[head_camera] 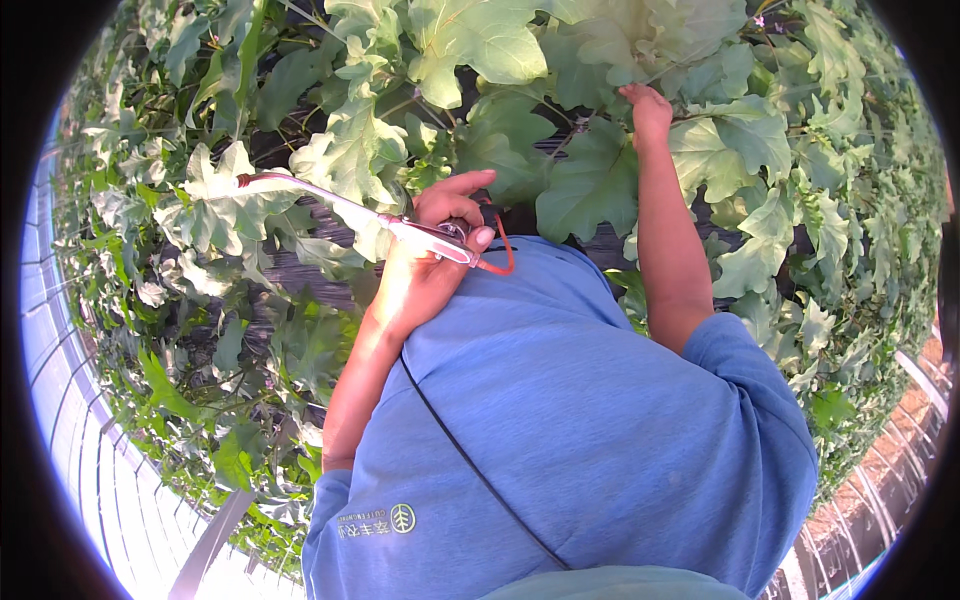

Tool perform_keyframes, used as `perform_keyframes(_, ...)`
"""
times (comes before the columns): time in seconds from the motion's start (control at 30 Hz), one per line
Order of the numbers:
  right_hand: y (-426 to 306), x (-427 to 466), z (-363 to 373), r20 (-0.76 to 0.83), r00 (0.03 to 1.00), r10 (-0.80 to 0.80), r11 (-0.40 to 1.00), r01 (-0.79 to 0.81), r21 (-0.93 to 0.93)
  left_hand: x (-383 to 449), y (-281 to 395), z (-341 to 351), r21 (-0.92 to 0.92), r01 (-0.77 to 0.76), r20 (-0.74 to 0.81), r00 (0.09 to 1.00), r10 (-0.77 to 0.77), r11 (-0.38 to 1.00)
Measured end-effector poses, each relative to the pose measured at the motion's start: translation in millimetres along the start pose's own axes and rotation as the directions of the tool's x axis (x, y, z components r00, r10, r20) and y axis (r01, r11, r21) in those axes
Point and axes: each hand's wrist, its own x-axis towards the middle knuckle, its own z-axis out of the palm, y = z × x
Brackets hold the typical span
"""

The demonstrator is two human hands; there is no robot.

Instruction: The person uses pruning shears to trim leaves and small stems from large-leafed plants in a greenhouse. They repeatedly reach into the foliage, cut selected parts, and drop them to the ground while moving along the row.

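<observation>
My left hand [442,232] is shut on a slim hand-held tool [431,238], pale with pinkish-red edges. Its long, thin, curved tube points left over the leaves and ends in a dark red tip. An orange-red tube [506,247] loops at the tool's other end. Farther out, my right hand [649,112] reaches among broad lobed leaves, its fingertips at a leaf's lower edge [624,73]; whether they grip it is unclear. The plants look like eggplants, with small purple flowers [759,21]. A large green leaf [592,180] hangs between my hands.
Dense foliage [832,225] surrounds my body on both sides. Dark ground film [322,277] shows between plants. A black cord [480,472] runs down my blue shirt. Pale, lined sheeting [82,420] curves at the far left, and brown soil [847,525] lies at the lower right.
</observation>
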Motion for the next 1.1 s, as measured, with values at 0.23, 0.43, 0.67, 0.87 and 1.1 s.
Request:
perform_keyframes(0.23, 38.1, 21.5, 22.4, 0.184, 0.973, 0.137, 0.737, 0.024, -0.675, 12.3, 4.1, 13.5, 0.043, 0.002, 0.009, 1.000, -0.003, 0.999)
perform_keyframes(0.43, 27.2, 46.2, 61.2, 0.152, 0.973, 0.174, 0.515, 0.041, -0.856, 14.4, 5.5, 17.3, 0.037, -0.001, 0.013, 1.000, 0.000, 0.999)
perform_keyframes(0.67, 1.8, 34.2, 66.2, -0.111, 0.994, 0.022, 0.794, -0.085, -0.602, 7.3, 5.5, 10.3, -0.011, 0.099, 0.037, 0.994, -0.099, 0.995)
perform_keyframes(0.87, 8.8, -10.9, 36.6, -0.305, 0.952, -0.016, 0.853, -0.147, -0.501, 5.8, 4.2, 8.4, 0.010, 0.047, -0.071, 0.996, -0.046, 0.999)
perform_keyframes(1.1, 24.7, -43.7, 3.5, -0.308, 0.936, -0.170, 0.897, 0.018, -0.442, 5.0, 2.3, 10.5, -0.052, 0.084, -0.097, 0.991, -0.089, 0.995)
